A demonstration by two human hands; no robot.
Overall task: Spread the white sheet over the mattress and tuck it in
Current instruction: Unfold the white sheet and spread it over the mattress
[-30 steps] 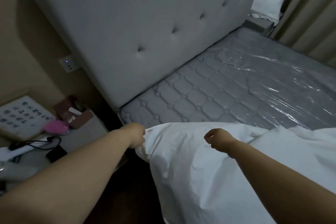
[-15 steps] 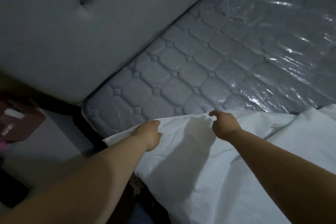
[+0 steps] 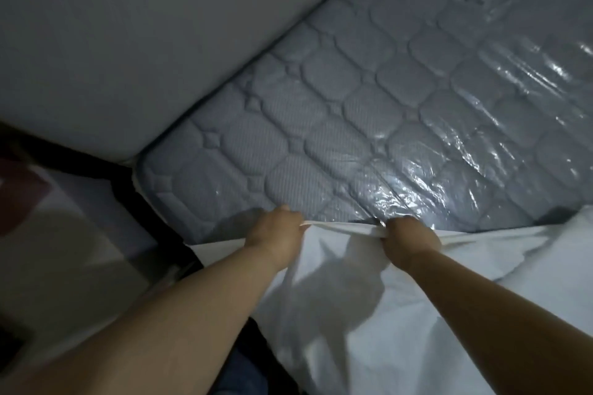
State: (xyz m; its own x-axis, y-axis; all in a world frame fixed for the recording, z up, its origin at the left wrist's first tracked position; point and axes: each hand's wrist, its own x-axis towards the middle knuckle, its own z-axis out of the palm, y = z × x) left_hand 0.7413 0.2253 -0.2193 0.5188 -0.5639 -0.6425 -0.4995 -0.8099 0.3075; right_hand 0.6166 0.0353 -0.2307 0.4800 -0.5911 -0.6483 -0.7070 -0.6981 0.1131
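A white sheet (image 3: 369,305) lies rumpled over the near part of a grey quilted mattress (image 3: 337,112), whose right side carries shiny plastic wrap. My left hand (image 3: 276,232) grips the sheet's top edge near the mattress's left corner. My right hand (image 3: 409,240) grips the same edge a short way to the right, and the cloth is stretched taut between the two fists. The head end of the mattress beyond the hands is bare.
A grey padded headboard (image 3: 134,35) rises along the far left of the mattress. A pale bedside table (image 3: 64,253) stands at the left, with a dark gap between it and the bed. The plastic wrap (image 3: 513,125) is wrinkled on the right.
Both hands have carried the sheet's edge further up the mattress toward the headboard, and the edge is now pulled taut. The view has closed in and tilted down.
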